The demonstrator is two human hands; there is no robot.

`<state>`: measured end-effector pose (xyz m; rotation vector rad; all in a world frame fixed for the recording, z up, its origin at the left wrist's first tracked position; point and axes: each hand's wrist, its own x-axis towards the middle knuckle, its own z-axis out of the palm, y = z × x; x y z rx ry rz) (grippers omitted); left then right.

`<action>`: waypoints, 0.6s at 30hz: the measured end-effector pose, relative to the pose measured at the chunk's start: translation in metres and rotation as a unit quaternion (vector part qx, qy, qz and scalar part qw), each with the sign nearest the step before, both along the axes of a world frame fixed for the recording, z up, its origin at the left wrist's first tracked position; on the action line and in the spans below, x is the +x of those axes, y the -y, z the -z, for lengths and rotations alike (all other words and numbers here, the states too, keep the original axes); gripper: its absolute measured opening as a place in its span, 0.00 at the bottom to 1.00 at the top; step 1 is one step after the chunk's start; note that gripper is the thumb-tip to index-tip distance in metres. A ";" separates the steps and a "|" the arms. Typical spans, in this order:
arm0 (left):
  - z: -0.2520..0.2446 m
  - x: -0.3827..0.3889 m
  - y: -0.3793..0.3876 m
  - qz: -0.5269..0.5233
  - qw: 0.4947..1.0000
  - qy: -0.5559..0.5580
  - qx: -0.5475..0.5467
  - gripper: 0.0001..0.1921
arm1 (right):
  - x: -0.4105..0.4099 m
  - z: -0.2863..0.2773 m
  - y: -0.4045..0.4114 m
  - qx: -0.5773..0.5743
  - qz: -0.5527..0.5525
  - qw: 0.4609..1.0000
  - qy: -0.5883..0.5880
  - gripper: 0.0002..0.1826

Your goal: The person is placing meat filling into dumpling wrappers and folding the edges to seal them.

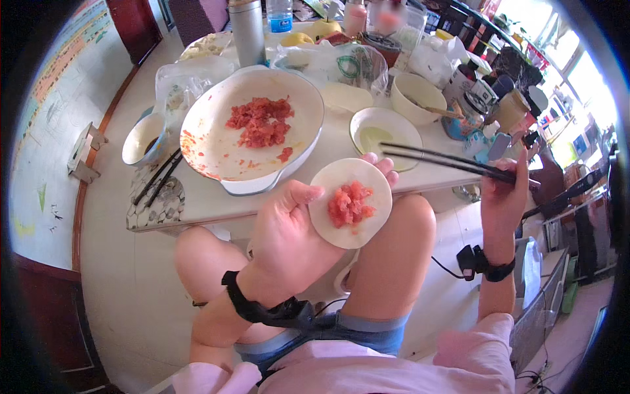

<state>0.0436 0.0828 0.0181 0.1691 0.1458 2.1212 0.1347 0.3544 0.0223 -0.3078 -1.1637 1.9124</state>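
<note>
A round dumpling wrapper point(326, 231) lies flat across the palm and fingers of my left hand point(295, 236), its rim under my thumb. Minced meat filling point(350, 203) sits in a small mound at the wrapper's middle. My right hand point(507, 189) grips a pair of dark chopsticks point(443, 162), whose tips point left over a shallow bowl point(355, 129) of pale liquid. Beyond my left hand, a large white oval dish point(206, 118) holds more minced meat point(261, 120), with smears along its wall.
Another pair of chopsticks point(157, 177) leans at the table's left corner, near a small bowl point(129, 147) with dark liquid. A deep cream bowl point(418, 91) with a wooden-handled utensil, jars point(475, 106), plastic bags point(339, 61) and a steel flask point(247, 34) crowd the far and right sides.
</note>
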 end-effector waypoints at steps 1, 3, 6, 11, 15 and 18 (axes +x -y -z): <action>0.003 0.001 -0.001 0.006 0.999 -0.026 -0.028 0.35 | 0.000 0.003 0.009 -0.022 -0.051 0.998 -0.011 0.20; 0.007 0.002 -0.005 0.013 0.997 -0.048 -0.055 0.39 | -0.004 0.007 0.024 -0.030 -0.001 0.999 0.018 0.21; 0.010 0.003 -0.009 -0.001 0.997 -0.061 -0.039 0.40 | -0.008 0.016 0.034 0.038 -0.078 0.995 0.054 0.25; 0.009 0.001 -0.001 -0.041 0.997 -0.060 -0.039 0.39 | -0.017 0.027 0.043 0.009 -0.111 0.992 0.053 0.27; 0.008 -0.006 0.007 -0.083 0.996 -0.030 -0.019 0.38 | -0.020 0.033 0.049 0.090 -0.137 0.986 0.008 0.27; 0.008 -0.011 0.014 -0.109 0.994 0.010 -0.001 0.37 | -0.016 0.038 0.048 0.053 -0.136 0.989 -0.015 0.26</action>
